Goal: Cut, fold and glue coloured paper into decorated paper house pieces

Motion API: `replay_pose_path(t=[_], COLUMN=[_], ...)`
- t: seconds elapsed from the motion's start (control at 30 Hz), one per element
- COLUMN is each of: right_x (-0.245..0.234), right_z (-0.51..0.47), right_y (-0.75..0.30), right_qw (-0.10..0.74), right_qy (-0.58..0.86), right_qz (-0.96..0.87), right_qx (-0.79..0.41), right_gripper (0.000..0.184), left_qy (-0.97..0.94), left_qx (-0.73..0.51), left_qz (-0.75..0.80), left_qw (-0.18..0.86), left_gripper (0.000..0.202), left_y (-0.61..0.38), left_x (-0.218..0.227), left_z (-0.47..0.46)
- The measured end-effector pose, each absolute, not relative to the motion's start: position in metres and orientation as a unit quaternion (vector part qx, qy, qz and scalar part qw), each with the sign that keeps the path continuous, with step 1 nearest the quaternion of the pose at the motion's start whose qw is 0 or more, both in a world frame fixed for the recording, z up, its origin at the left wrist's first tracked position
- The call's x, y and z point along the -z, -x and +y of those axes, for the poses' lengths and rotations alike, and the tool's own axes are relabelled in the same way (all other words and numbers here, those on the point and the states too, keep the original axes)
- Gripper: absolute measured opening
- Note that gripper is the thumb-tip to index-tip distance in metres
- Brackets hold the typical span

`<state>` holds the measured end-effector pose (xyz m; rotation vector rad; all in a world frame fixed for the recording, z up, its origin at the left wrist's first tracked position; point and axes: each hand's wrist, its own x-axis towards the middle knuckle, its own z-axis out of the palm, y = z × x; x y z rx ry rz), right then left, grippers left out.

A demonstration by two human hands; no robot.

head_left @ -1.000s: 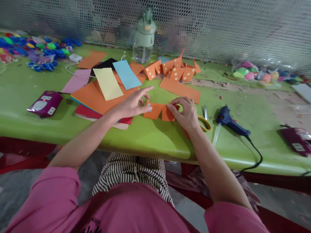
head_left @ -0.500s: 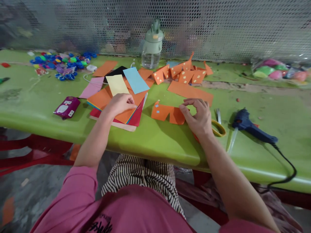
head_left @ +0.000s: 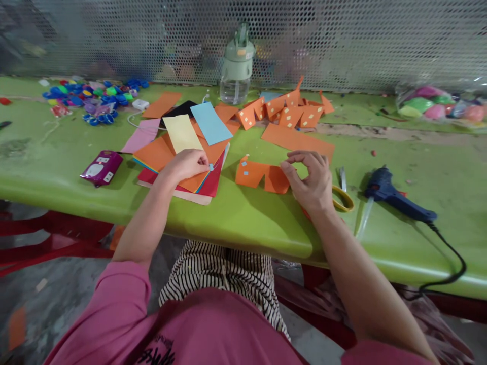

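Here, orange cutout [head_left: 253, 175], lengthwise left to right, tab [head_left: 244, 159] leftmost.

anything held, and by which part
Left hand: small blue paper square, at the fingertips; exact grip unclear. Right hand: notched orange paper, by its right end.

Table front [head_left: 243, 219] open — glue gun [head_left: 395, 199] blocks right.

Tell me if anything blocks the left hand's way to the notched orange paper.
Nothing visible does. Between the left hand, pinching a small blue square, and the notched orange paper, held by the right hand, only the paper stack's edge and green tabletop show.
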<state>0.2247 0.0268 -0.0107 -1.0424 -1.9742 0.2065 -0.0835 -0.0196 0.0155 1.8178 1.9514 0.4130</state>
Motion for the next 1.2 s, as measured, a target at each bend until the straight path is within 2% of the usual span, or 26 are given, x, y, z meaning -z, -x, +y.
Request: replay_pose_path(t=[0.13, 0.23, 0.37, 0.5, 0.83, 1.2], right_x=[0.010, 0.011, 0.011, 0.010, 0.010, 0.009], right_z=[0.027, 0.027, 0.026, 0.026, 0.025, 0.024], right_y=[-0.225, -0.225, -0.224, -0.224, -0.224, -0.224], right_qw=[0.431, 0.433, 0.435, 0.437, 0.434, 0.426], right_qy=[0.421, 0.421, 0.417, 0.416, 0.420, 0.427], right_qz=[-0.794, -0.793, -0.794, -0.793, -0.791, -0.793], right_qx=[-0.082, -0.082, -0.085, -0.087, -0.094, -0.090], right_gripper=[0.015, 0.015, 0.015, 0.014, 0.014, 0.015], left_qy=[-0.645, -0.622, -0.575, -0.529, -0.530, -0.507], left_qx=[-0.167, -0.226, -0.333, -0.384, -0.361, -0.333], left_qz=[0.705, 0.700, 0.653, 0.622, 0.648, 0.661], left_qw=[0.243, 0.267, 0.365, 0.431, 0.410, 0.442], left_gripper=[0.008, 0.010, 0.014, 0.011, 0.005, 0.013], left_y=[0.086, 0.086, 0.084, 0.080, 0.080, 0.080], left_x=[-0.020, -0.023, -0.027, -0.033, -0.031, -0.024], left_z=[-0.020, -0.021, -0.024, -0.024, -0.022, -0.017])
